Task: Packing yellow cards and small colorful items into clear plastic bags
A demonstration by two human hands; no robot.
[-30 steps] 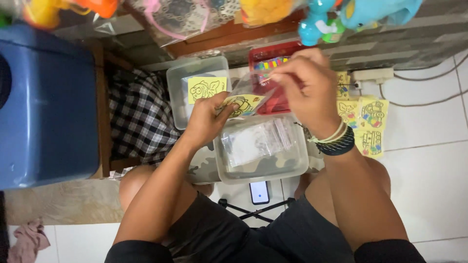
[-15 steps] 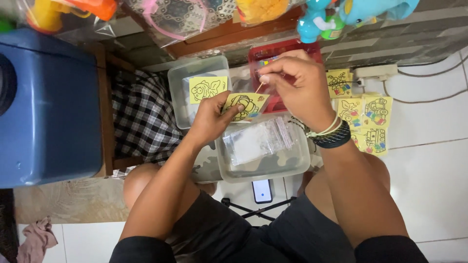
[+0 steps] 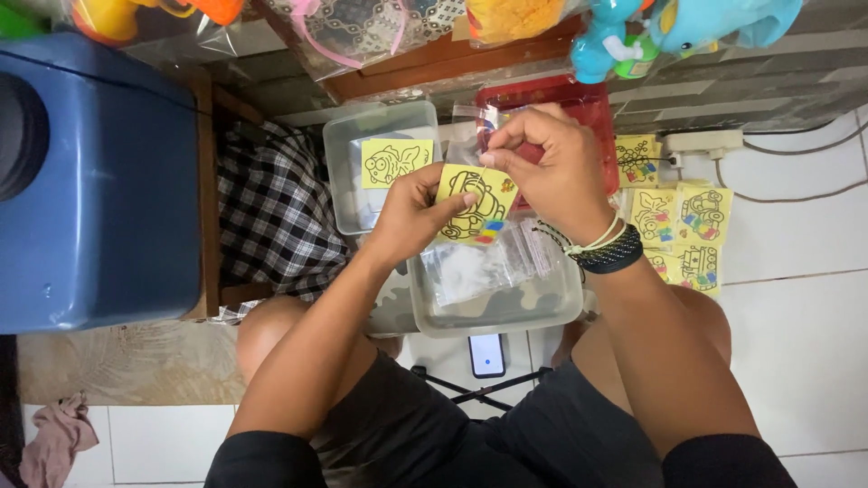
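My left hand (image 3: 411, 215) grips a small yellow card (image 3: 474, 206) printed with a black line drawing and a few coloured squares. My right hand (image 3: 550, 167) pinches a thin pale stick and the edge of a clear plastic sleeve (image 3: 470, 134) just above the card. Both hands hover over a clear plastic tub (image 3: 495, 307) that holds several small transparent bags. A second clear tub (image 3: 344, 167) behind it has another yellow card (image 3: 396, 161) lying in it.
A red tray (image 3: 583, 104) sits behind my right hand. Several yellow cards (image 3: 683, 230) lie on the white tiles at right, near a power strip (image 3: 703, 143). A blue bin (image 3: 99, 181), checked cloth (image 3: 271, 217), a phone (image 3: 488, 354) and hanging toys surround the spot.
Both hands with the yellow card have risen slightly and drawn closer together; my right hand has shifted left from over the red tray to pinch just above the card.
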